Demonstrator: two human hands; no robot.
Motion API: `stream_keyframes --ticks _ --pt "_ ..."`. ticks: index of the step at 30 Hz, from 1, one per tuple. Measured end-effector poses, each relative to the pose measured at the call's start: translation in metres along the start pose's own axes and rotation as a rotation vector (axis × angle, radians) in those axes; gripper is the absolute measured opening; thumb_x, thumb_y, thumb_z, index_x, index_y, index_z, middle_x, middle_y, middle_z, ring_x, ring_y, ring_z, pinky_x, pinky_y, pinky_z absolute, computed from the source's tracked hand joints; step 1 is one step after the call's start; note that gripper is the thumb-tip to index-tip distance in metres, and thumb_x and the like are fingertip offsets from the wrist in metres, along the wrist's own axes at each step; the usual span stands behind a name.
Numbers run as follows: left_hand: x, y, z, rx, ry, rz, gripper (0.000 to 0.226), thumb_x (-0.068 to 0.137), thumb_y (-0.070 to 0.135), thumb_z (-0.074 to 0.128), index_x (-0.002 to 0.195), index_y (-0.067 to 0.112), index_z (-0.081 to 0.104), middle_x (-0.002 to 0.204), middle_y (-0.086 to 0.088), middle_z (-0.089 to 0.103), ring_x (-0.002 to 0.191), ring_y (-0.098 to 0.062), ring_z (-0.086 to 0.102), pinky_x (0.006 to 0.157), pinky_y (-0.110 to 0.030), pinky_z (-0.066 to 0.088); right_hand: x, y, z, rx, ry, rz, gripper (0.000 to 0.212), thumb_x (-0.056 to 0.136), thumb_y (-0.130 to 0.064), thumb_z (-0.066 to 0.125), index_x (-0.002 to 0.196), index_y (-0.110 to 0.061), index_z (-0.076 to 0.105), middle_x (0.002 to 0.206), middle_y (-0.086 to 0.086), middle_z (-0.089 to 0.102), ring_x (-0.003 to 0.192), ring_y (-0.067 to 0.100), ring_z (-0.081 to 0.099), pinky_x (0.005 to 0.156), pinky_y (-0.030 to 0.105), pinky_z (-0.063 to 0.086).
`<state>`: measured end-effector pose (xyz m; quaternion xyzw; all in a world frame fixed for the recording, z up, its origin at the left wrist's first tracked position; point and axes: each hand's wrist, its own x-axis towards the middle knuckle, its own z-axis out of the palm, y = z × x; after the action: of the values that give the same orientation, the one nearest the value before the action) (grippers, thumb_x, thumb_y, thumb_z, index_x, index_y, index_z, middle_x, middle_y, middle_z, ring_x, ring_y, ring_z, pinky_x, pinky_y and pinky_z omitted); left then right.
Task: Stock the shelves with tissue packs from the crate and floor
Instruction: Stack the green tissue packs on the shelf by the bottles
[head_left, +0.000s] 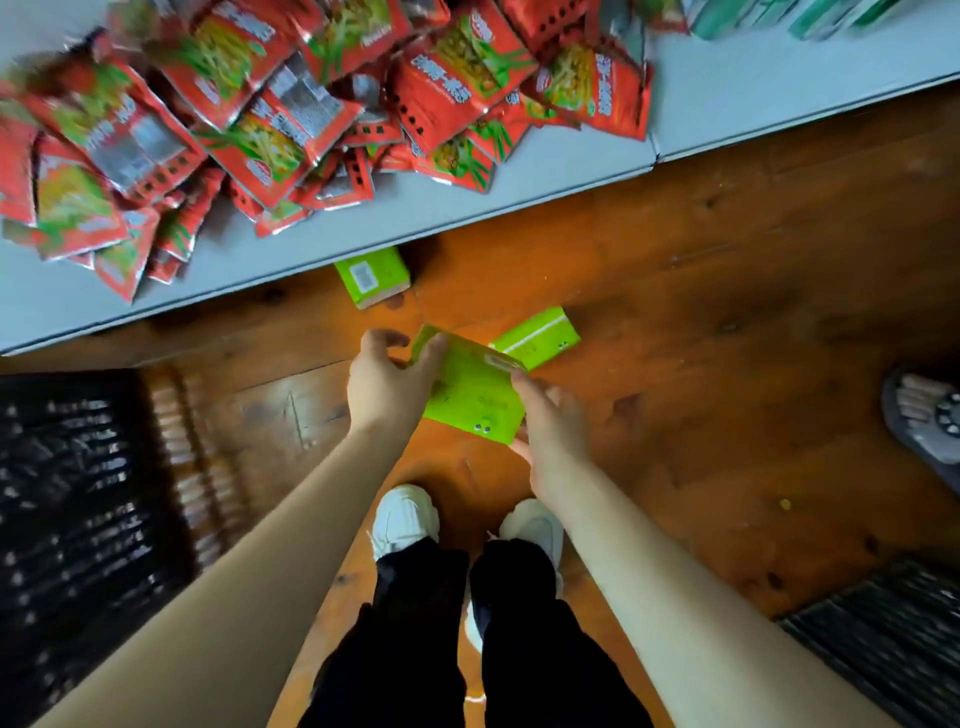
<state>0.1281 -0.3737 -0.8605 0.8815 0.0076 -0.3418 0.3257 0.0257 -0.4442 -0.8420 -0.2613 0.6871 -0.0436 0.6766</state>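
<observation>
- Lime-green rectangular plastic-wrapped tissue pack (470, 400), tilted, with two small blue dots printed at its near corner.
- Left hand (384, 387) and right hand (551, 434) grasp its opposite sides.

**Layout Relative to the Held Tissue Pack**

We take the held tissue pack (470, 395) as reference. Our left hand (387, 384) grips its left edge and our right hand (550, 431) its right end. A second pack (540, 335) lies on the floor (701, 312) just behind it. A third pack (371, 278) lies farther behind, at the edge of the shelf (467, 208). Snack packets (260, 104) are heaped on that shelf. The crate (78, 493) stands well left.
</observation>
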Motion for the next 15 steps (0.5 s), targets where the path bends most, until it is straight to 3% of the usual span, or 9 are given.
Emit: stream_keyframes --ticks 1,3,5,7,11,13,15 --pt "-0.015 0.013 -0.014 -0.013 0.010 0.027 0.043 0.084 0.043 0.063 0.110 0.010 0.054 0.093 -0.005 0.055 0.083 -0.019 0.053 0.067 -0.028 0.039 -0.017 -0.008 -0.001 -0.022 -0.011 -0.029 0.023 0.097 -0.012 0.044 0.102 0.010 0.049 0.102 0.033 0.055 0.098 0.046 0.052 0.070 0.030 0.045" --pt "-0.042 0.041 -0.045 -0.062 -0.001 0.055 0.043 0.083 0.048 0.062 0.105 0.012 0.057 0.094 -0.003 0.056 0.085 -0.016 0.053 0.069 -0.026 0.038 -0.061 -0.032 0.002 -0.085 -0.031 -0.064 0.018 0.094 -0.029 0.051 0.090 -0.012 0.052 0.097 0.015 0.064 0.097 0.033 0.058 0.085 0.039 0.048" --pt "-0.067 0.070 -0.077 -0.107 -0.019 0.062 0.055 0.073 0.059 0.059 0.100 0.012 0.061 0.094 -0.003 0.060 0.088 -0.017 0.056 0.074 -0.028 0.043 -0.100 -0.057 0.001 -0.093 -0.046 -0.098 0.017 0.093 -0.035 0.050 0.084 -0.021 0.048 0.085 -0.001 0.056 0.104 0.028 0.057 0.098 0.042 0.044" --pt "-0.091 0.100 -0.109 -0.149 -0.031 0.061 0.071 0.064 0.062 0.052 0.105 0.005 0.065 0.098 -0.006 0.066 0.093 -0.020 0.059 0.082 -0.034 0.047 -0.137 -0.080 0.000 -0.120 -0.080 -0.148 0.015 0.092 -0.034 0.053 0.086 -0.021 0.050 0.088 0.000 0.058 0.106 0.027 0.056 0.100 0.042 0.042" --pt "-0.135 0.152 -0.163 -0.207 -0.042 0.088 0.048 0.061 0.049 0.066 0.088 0.009 0.068 0.087 -0.009 0.068 0.081 -0.021 0.060 0.075 -0.033 0.045 -0.210 -0.126 0.000 -0.183 -0.183 -0.343 0.018 0.088 -0.022 0.061 0.072 -0.020 0.054 0.074 -0.002 0.053 0.074 0.009 0.049 0.070 0.021 0.041" --pt "-0.156 0.175 -0.186 -0.233 -0.036 0.129 0.058 0.049 0.056 0.063 0.086 0.011 0.067 0.087 -0.010 0.070 0.081 -0.024 0.062 0.076 -0.036 0.048 -0.242 -0.148 -0.002 -0.204 -0.227 -0.415 0.020 0.087 -0.013 0.061 0.070 -0.020 0.055 0.069 -0.005 0.056 0.065 0.005 0.050 0.056 0.010 0.039" --pt "-0.177 0.200 -0.208 -0.259 0.000 0.177 0.068 0.049 0.060 0.062 0.090 0.006 0.067 0.087 -0.011 0.069 0.081 -0.025 0.063 0.076 -0.040 0.049 -0.274 -0.173 -0.005 -0.207 -0.237 -0.466 0.019 0.086 -0.010 0.063 0.072 -0.021 0.056 0.071 -0.007 0.058 0.065 0.003 0.052 0.051 0.006 0.038"
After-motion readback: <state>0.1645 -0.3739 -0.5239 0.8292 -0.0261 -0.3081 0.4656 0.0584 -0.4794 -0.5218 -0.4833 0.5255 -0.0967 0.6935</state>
